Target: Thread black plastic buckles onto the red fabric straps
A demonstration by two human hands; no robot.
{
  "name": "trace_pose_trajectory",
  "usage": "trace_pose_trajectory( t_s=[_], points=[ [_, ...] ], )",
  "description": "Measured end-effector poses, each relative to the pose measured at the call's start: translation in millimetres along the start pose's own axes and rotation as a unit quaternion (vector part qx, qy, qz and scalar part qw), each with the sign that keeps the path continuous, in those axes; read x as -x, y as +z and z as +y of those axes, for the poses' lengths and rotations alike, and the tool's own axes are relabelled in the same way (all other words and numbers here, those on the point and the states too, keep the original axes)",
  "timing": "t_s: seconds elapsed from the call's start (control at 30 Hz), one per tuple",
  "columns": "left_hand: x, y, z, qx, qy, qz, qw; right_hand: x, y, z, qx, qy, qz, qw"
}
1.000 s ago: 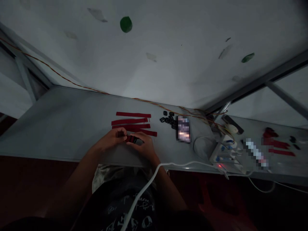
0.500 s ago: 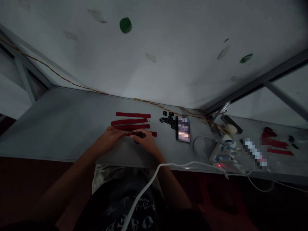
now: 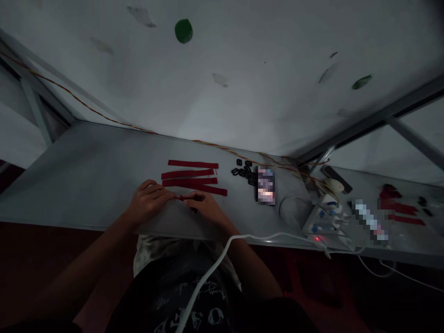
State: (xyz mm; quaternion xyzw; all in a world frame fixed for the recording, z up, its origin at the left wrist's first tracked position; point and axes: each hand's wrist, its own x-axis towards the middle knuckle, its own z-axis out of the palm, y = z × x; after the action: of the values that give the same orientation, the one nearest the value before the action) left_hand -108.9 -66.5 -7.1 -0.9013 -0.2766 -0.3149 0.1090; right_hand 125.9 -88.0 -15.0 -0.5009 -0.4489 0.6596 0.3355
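My left hand [image 3: 148, 200] and my right hand [image 3: 203, 206] rest on the grey table [image 3: 90, 175] near its front edge, fingertips meeting. Between them they pinch a short red strip [image 3: 182, 197], of which only a small part shows. A small dark piece lies under my right hand's fingers; I cannot make it out. Just beyond the hands lie several long red strips [image 3: 193, 175] side by side. To their right sits a cluster of small black buckles [image 3: 243, 169].
A phone [image 3: 265, 185] lies right of the buckles. Farther right are a white power strip [image 3: 324, 217] with a red light, coiled white cable [image 3: 291, 208], more red strips [image 3: 402, 210] and black pieces. Orange wires [image 3: 104, 119] run along the table's back edge. A white cable [image 3: 211, 273] crosses my lap.
The hands moved slightly left and away from me on the table. The folded red and black bundle seen a second ago is now mostly hidden between the fingertips.
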Motion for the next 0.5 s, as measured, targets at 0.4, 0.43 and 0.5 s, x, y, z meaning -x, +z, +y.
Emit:
trace_pose_trajectory(
  t_s=[0.4,0.43,0.5],
  points=[
    [36.9,13.9,4.0,0.023,-0.043,-0.072,0.996,1.2,-21.4,16.1,0.364,-0.219,-0.002,0.905],
    [40.7,12.8,4.3,0.018,-0.048,-0.094,0.994,-0.9,-21.5,18.4,0.4,-0.239,-0.002,0.885],
    [46.4,11.5,6.7,0.008,-0.066,-0.12,0.99,-4.7,-20.1,24.3,0.456,-0.271,0.012,0.847]
  ],
)
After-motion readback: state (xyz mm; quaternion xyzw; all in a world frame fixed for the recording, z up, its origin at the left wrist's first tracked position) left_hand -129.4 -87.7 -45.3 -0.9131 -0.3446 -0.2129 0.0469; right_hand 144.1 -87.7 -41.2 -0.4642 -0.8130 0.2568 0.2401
